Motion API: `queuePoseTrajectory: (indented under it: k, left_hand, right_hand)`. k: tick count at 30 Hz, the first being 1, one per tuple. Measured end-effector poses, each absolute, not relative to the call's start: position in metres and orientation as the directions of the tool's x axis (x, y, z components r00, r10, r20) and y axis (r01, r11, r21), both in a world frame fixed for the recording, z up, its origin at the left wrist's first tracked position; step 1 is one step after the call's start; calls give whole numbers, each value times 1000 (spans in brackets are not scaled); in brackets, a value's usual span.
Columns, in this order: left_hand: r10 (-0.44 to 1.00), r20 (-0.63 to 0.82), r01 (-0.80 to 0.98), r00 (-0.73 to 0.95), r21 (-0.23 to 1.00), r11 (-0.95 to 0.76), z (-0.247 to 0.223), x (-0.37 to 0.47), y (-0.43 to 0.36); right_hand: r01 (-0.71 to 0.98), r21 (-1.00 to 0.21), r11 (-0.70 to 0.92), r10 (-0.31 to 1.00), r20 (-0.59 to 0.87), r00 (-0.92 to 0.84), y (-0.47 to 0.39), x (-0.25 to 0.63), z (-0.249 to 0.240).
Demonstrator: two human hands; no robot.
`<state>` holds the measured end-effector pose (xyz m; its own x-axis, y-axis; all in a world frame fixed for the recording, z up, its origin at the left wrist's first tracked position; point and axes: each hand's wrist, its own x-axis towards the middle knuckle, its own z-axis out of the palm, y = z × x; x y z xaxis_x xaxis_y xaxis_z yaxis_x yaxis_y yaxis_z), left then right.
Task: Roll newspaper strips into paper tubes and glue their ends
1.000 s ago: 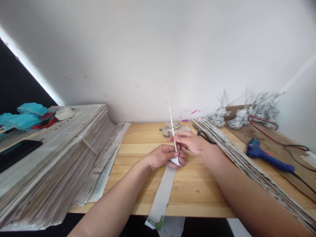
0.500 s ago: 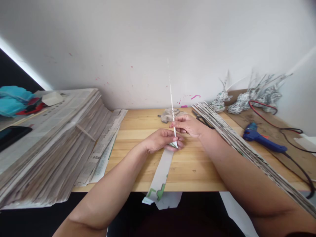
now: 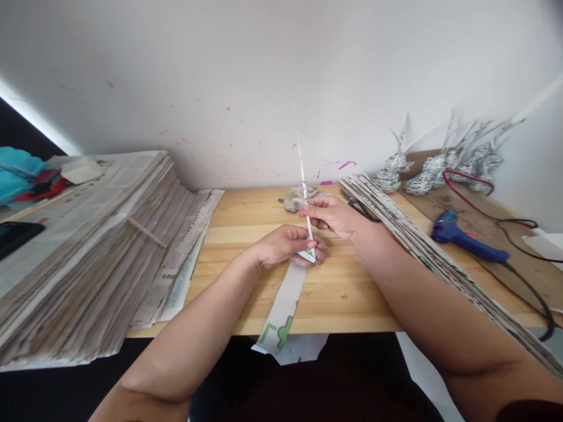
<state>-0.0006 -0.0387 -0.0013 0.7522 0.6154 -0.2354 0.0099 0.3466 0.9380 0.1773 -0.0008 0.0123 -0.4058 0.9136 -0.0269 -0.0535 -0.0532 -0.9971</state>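
A thin white paper tube [image 3: 302, 170] stands nearly upright in front of me, its far tip faint against the wall. My right hand [image 3: 332, 217] pinches it between thumb and fingers partway up. Lower down, my left hand [image 3: 288, 246] has its fingers closed on the tube's bottom end, where the tube meets a flat paper strip [image 3: 285, 296]. The strip has green print and runs down toward me, past the table's front edge.
Newspaper stacks [image 3: 88, 252] fill the left side. On the right lie several rolled paper sticks [image 3: 409, 237], black scissors [image 3: 363, 208], a blue glue gun [image 3: 468, 240] with its cable, and woven paper figures [image 3: 391, 173]. A crumpled cloth [image 3: 294, 200] rests near the wall.
The camera view has shifted slightly. Both hands keep their grips on the tube and strip, with the paper at the lower end turned a little.
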Motion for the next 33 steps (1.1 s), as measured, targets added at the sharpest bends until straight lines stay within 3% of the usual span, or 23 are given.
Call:
queuePoseTrajectory:
  k: [11, 22, 29, 33]
  left_hand:
    - [647, -239, 59, 724, 956, 287, -1, -1, -38]
    - [745, -252, 71, 618, 961, 267, 2, -4, -33]
    - [848, -154, -6, 506, 983, 182, -3, -8, -26]
    - [857, -112, -14, 503, 990, 138, -3, -7, -24]
  right_hand:
    - [44, -999, -25, 810, -46, -585, -5, 185, 20]
    - [23, -999, -36, 903, -42, -427, 2, 187, 15]
    - [286, -958, -7, 856, -154, -494, -3, 188, 18]
    - [325, -946, 11, 832, -172, -528, 0, 189, 12]
